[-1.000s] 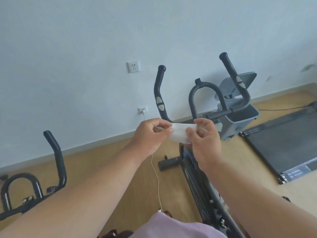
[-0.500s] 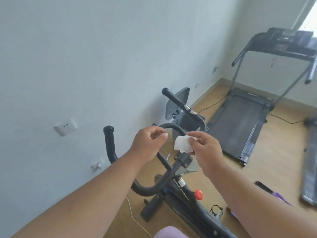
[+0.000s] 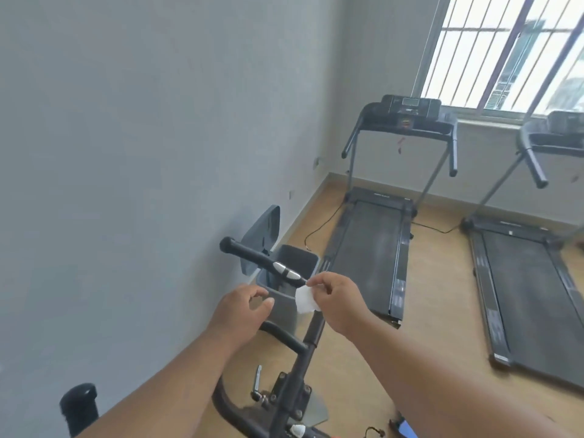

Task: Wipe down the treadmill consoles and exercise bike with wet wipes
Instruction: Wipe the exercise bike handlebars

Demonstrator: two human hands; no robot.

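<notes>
A white wipe [image 3: 306, 299] was pinched in the right hand [image 3: 335, 298], above the bike [image 3: 294, 371] handlebar. The left hand [image 3: 241, 306] was held just beside it, fingers loosely curled, nothing gripped. Two treadmills [image 3: 376, 248] [image 3: 524, 279] were seen beyond, under a barred window [image 3: 505, 52].

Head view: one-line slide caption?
Right hand pinches a wet wipe above the exercise bike; left hand empty.

Grey walls [image 3: 142, 121], barred window [image 3: 512, 52]
</notes>
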